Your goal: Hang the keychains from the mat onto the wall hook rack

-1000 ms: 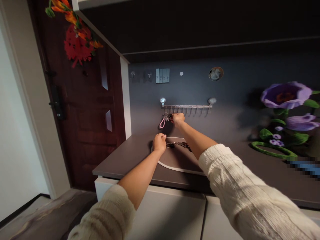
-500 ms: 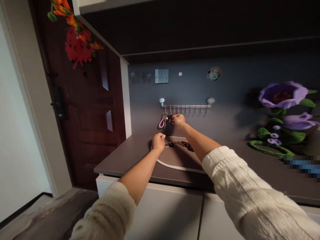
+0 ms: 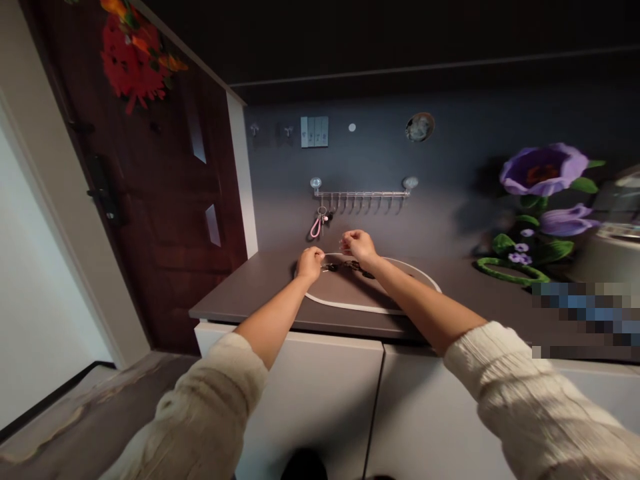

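My left hand [image 3: 310, 265] is closed in a pinch over the left edge of a white-rimmed oval tray [image 3: 360, 309]; what its fingertips hold is too small to make out. My right hand [image 3: 359, 247] hovers over the tray's far side, fingers curled but apart, with nothing visible between them. Beneath and between the hands, a row of dark and metallic keys [image 3: 353, 265] lies on the tray, partly covered. Above, a clear hook rack [image 3: 363, 195] on the wall carries a key ring with a pink strap [image 3: 315, 228] and a small dark key [image 3: 329, 217] beside it.
A purple artificial flower [image 3: 545, 172] with green leaves stands at the right of the counter [image 3: 240, 293], near a lampshade-like pale object [image 3: 600, 257]. A dark red door [image 3: 165, 267] is on the left. An overhead cabinet [image 3: 380, 40] juts out above.
My right hand has left the rack and come down over the tray, and the small dark key now hangs free of it. My left hand stays by the tray's left side. The view has tilted down.
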A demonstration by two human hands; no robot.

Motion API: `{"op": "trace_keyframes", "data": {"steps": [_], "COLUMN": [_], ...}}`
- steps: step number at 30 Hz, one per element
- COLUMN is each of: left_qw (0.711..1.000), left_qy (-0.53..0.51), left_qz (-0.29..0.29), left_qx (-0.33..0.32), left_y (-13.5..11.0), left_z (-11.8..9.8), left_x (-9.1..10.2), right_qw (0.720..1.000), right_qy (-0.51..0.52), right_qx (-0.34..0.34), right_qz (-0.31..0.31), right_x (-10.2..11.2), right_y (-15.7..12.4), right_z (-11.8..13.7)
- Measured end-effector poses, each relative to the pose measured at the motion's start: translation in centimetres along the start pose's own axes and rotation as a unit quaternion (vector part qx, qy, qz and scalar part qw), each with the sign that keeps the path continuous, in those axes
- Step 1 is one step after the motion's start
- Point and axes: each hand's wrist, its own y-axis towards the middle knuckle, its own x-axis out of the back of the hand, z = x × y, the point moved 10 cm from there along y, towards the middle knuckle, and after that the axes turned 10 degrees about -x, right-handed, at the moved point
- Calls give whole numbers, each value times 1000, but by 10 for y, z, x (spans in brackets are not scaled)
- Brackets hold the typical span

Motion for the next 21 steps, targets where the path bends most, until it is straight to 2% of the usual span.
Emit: {"op": "trace_keyframes", "data": {"steps": [6,12,18,21], "left_qw": [997,971,917,893], "left_qy": [44,165,306,343], "left_qz": [41,130,187,211], "left_qx": [-42,-116,-173,-199], "left_y": [-4,-9,-12,-12], "left_z": [-16,-33,-45,-50], "left_x": [-4,-20,-27,-29], "right_qw": [990,937,929,928], "right_qy": [-131,-326,-361,-365], "right_qx": [40,123,79,69], "right_qz": [23,20,13,9], "right_x": [7,2,2,2], "right_y": [-31,-41,-40,-41], "right_z": [-22,-17,-22,-22]}}
